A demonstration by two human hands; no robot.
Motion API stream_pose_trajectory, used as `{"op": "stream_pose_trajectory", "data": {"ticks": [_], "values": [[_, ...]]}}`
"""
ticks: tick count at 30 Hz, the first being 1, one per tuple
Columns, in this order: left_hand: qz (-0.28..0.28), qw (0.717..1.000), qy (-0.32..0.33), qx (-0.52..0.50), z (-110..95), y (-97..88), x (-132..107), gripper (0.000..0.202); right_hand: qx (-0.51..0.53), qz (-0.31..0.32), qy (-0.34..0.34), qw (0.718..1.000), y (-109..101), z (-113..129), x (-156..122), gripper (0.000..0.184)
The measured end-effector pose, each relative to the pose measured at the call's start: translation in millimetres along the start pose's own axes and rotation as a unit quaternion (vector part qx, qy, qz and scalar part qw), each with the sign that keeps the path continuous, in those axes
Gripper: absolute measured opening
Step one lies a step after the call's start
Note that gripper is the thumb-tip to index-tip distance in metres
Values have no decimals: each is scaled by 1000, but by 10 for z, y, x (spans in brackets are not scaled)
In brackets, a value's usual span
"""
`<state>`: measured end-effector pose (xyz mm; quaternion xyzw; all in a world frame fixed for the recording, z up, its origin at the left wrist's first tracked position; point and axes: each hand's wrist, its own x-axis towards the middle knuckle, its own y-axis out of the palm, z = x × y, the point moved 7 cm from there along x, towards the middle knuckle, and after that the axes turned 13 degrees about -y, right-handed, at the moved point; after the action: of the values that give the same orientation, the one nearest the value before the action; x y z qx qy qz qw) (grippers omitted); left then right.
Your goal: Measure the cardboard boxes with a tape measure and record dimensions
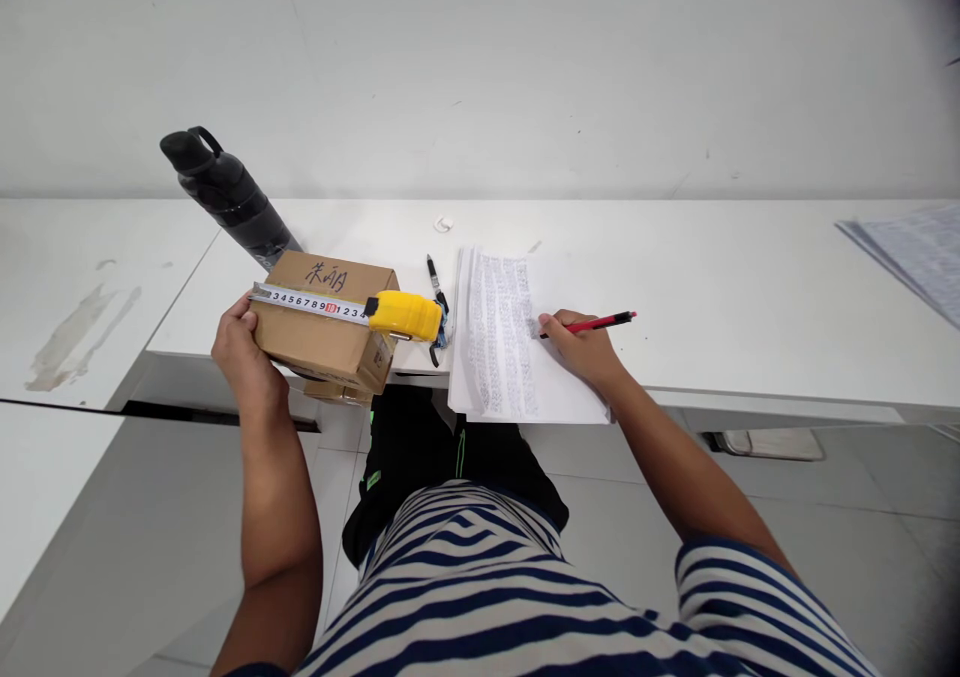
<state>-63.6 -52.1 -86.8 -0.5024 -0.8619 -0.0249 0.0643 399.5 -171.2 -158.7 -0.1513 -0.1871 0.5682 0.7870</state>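
Note:
My left hand (251, 362) grips the left end of a brown cardboard box (322, 345) with dark handwriting on top. Across the box lies the extended blade of a yellow tape measure (405, 315), its metal end beside my left fingers; the case hangs past the box's right end. My right hand (581, 347) is closed around a red pen (600, 324) with a black end, resting on a stack of paper (499, 342). Dense handwriting fills the left part of the top sheet. The pen's tip is hard to make out.
Behind the box a dark water bottle (232, 192) leans left in view. A black pen (433, 275) and a small white item (443, 224) lie on the white table (712, 297). More papers (911, 252) are at the far right. A wall stands behind the table.

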Motion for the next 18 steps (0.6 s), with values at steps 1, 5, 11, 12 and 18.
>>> {"op": "stream_pose_trajectory", "data": {"ticks": [1, 5, 11, 12, 18], "values": [[0, 1000, 0, 0, 5, -2, 4, 45, -3, -5, -3, 1000, -9, -1, 2, 35], [-1, 999, 5, 32, 11, 2, 11, 49, -13, -7, -5, 1000, -18, -26, 3, 37], [-4, 1000, 10, 8, 4, -8, 6, 47, -13, -25, -7, 1000, -36, -29, -7, 35], [-4, 1000, 10, 10, 7, -8, 7, 48, -11, -19, -9, 1000, -28, -29, -7, 36], [5, 999, 28, 41, 14, 6, 12, 48, -6, -19, -1, 1000, -40, -46, -16, 36]]}}
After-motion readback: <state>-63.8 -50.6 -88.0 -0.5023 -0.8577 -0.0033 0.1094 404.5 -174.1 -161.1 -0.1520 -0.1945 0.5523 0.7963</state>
